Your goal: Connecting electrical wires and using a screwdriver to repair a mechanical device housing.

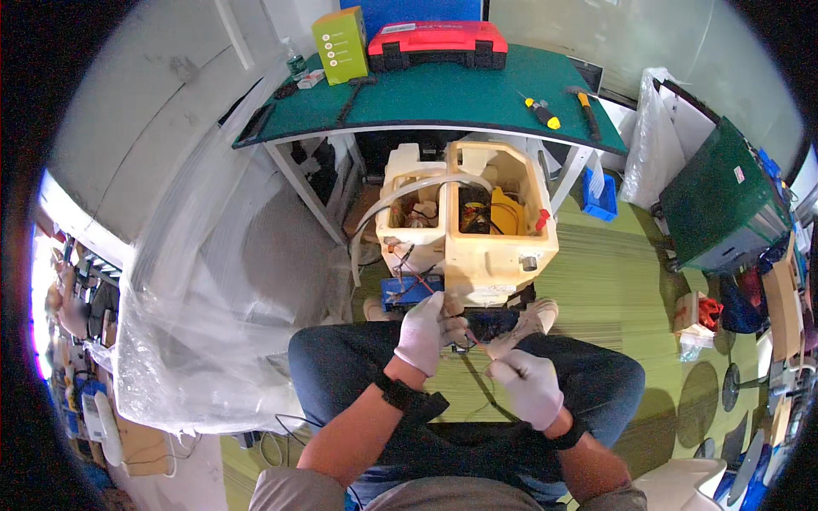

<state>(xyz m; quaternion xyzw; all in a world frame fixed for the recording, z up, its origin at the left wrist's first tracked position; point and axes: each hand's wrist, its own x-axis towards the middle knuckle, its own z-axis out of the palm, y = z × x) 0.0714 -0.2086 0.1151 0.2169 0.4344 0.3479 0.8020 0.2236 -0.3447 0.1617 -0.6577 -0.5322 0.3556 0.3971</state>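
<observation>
My left hand (423, 335), in a white glove, pinches a thin red wire (429, 288) in front of the cream plastic machine housing (498, 255). To its right and a little nearer, my gloved right hand (530, 389) is closed on a reddish stretch of wire that runs between the two hands. The fingertips hide the wire's end. Dark and red leads hang from the housing's front left. Inside its two open compartments sit wiring and a yellow part (508, 213). A pale hose (426, 180) arches over the top. Just beyond my left hand, a blue box (409, 293) lies on the floor.
Behind the housing stands a green-topped table (434, 98) with a red case (439, 44), a green box (341, 47), a screwdriver (542, 113) and a hammer (584, 112). Plastic-wrapped goods (221, 341) fill the left. A blue bin (600, 196) and green cabinet (711, 200) stand right.
</observation>
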